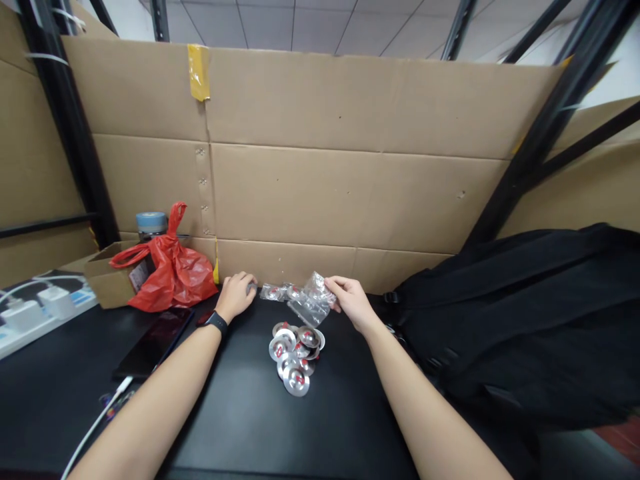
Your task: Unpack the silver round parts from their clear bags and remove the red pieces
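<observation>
At the back of the black table, my right hand point(349, 301) pinches the edge of a clear plastic bag point(313, 303) between thumb and fingers. To its left, my left hand point(237, 297) rests near the cardboard wall with its fingers curled, and a small greyish piece shows at the fingertips, too little of it to name. Between the hands lie small clear packets point(273, 292) with silver and red inside. Nearer to me sits a loose pile of round silver metal discs point(297, 357) with red marks; neither hand touches it.
A red plastic bag point(175, 273) leans on a small cardboard box point(107, 277) at the left. In front are a dark phone point(153, 343) and a white cable point(95, 427). A power strip point(45, 317) lies far left. A black backpack point(525, 327) fills the right side.
</observation>
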Motion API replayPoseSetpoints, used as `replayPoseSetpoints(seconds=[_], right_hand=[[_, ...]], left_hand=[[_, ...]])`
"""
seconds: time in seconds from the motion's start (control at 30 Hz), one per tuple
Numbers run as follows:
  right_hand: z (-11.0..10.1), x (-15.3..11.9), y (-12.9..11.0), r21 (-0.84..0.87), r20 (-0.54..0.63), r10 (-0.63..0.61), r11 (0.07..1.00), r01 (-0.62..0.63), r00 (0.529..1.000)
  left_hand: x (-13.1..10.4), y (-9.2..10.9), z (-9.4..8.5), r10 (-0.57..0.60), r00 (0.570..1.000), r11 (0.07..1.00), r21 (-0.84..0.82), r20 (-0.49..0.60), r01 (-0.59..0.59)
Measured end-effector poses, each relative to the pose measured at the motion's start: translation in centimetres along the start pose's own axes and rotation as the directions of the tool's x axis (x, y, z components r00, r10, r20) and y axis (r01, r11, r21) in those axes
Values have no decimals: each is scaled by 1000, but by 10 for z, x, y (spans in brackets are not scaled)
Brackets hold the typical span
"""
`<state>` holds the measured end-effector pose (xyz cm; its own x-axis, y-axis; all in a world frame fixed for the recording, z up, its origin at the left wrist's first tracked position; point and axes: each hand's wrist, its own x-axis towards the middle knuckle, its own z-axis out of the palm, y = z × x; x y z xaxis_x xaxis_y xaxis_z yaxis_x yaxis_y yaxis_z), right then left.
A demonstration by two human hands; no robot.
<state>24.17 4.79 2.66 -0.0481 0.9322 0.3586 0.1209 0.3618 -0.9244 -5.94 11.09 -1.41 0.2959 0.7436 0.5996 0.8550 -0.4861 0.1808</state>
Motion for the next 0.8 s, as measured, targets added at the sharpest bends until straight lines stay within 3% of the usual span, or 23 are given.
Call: replayPoseSetpoints(seconds=[0.1, 0.17, 0.27, 0.37, 0.5, 0.57, 0.63, 0.73, 0.8], right_hand=[[4, 2, 5, -78, -34, -33, 997, 30, 999], [7, 2, 8, -148, -28, -65, 987, 60, 997], [16, 1, 12, -194, 9, -84, 977, 84, 996], [27, -3, 12, -180, 92, -68, 980, 84, 993], [39, -8, 11, -188, 135, -55, 979, 80, 989], [39, -8, 12, -196, 147, -57, 977, 85, 988], [37, -6, 17, -220, 136, -61, 971, 90, 989], [30, -2, 27, -282, 95, -68, 955, 93, 993], [25, 2, 34, -319, 84, -74, 943, 97, 994]], left_hand=[[0, 16, -17, 149, 989, 983, -114, 24, -145], [-4, 35, -34, 220, 975, 962, -161, -28, -222], [-17, 69, -52, 418, 908, 891, -176, -36, -418], [-32, 93, -49, 567, 824, 823, -39, -25, -567], [-38, 97, -27, 623, 782, 780, 74, -1, -621], [-35, 87, -21, 596, 803, 798, 96, 27, -595], [-30, 71, -22, 509, 859, 849, 139, 48, -510], [-21, 35, -27, 295, 954, 929, 220, 54, -299], [-15, 11, -27, 143, 988, 955, 253, 65, -155]])
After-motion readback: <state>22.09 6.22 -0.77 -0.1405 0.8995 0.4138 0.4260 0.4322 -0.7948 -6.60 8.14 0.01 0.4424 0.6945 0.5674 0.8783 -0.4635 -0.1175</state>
